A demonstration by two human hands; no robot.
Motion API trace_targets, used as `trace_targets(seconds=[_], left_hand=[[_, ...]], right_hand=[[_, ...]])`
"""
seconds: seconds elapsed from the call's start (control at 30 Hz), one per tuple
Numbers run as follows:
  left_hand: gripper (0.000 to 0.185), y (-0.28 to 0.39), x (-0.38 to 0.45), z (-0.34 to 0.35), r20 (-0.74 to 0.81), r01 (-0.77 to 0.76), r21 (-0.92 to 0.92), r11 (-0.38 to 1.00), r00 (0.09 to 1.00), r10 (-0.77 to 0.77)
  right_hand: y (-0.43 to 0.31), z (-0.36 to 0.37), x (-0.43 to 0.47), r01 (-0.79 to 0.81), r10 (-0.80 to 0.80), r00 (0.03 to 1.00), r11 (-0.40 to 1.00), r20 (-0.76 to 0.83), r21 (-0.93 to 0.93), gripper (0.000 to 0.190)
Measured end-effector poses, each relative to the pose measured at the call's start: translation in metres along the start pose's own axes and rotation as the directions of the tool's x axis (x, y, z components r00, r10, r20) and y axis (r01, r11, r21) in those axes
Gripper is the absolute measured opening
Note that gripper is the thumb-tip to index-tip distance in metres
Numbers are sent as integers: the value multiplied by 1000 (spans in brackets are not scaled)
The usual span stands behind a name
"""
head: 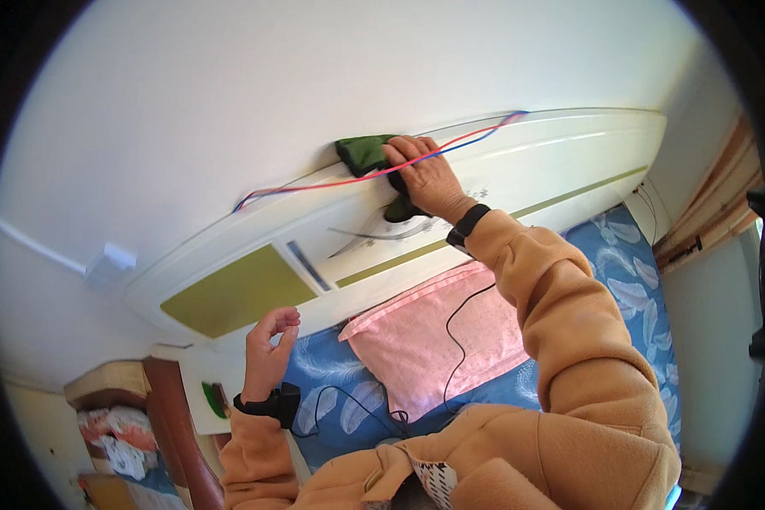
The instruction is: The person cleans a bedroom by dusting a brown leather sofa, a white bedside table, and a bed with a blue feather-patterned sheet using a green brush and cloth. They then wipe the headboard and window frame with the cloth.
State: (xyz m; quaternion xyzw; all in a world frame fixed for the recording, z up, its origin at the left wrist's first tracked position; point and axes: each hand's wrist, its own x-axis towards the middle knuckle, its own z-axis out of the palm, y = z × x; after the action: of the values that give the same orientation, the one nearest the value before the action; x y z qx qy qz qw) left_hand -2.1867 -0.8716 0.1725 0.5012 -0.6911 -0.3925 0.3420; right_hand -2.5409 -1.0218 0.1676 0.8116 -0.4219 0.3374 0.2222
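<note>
My right hand presses a dark green cloth onto the top edge of a white headboard. Part of the cloth hangs down the headboard's front below the palm. A red and blue pair of cords stretches along the top edge and crosses over the fingers of that hand. My left hand hovers at the lower left with curled fingers and nothing in it, in front of the headboard's olive-green panel. Each wrist wears a black band.
Below the headboard lies a pink pillow on a blue feather-patterned bedsheet. A thin black cable runs over both. A wall switch or socket box sits at left. Brown wooden furniture holds folded fabric. A curtain hangs at right.
</note>
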Motion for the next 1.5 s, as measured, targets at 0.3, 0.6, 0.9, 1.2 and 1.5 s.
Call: trace_targets(seconds=[0.3, 0.6, 0.9, 1.2, 1.5], left_hand=[[26, 70, 87, 104, 234, -266, 300, 916, 952, 200], [47, 91, 176, 155, 132, -431, 604, 670, 883, 450], [68, 70, 197, 174, -10, -410, 731, 545, 792, 610], [63, 70, 205, 180, -90, -369, 716, 593, 793, 603], [61, 66, 205, 195, -153, -187, 839, 511, 820, 551]], right_hand=[[123, -50, -66, -4, 13, 998, 989, 63, -148, 46], [119, -51, -65, -116, 120, 992, 985, 25, -125, 40], [112, -63, -63, -97, 134, 981, 965, 141, -242, 41], [110, -64, -62, -120, 175, 967, 955, 187, -271, 38], [142, -54, -79, -17, 14, 992, 1000, 127, 22, 40]])
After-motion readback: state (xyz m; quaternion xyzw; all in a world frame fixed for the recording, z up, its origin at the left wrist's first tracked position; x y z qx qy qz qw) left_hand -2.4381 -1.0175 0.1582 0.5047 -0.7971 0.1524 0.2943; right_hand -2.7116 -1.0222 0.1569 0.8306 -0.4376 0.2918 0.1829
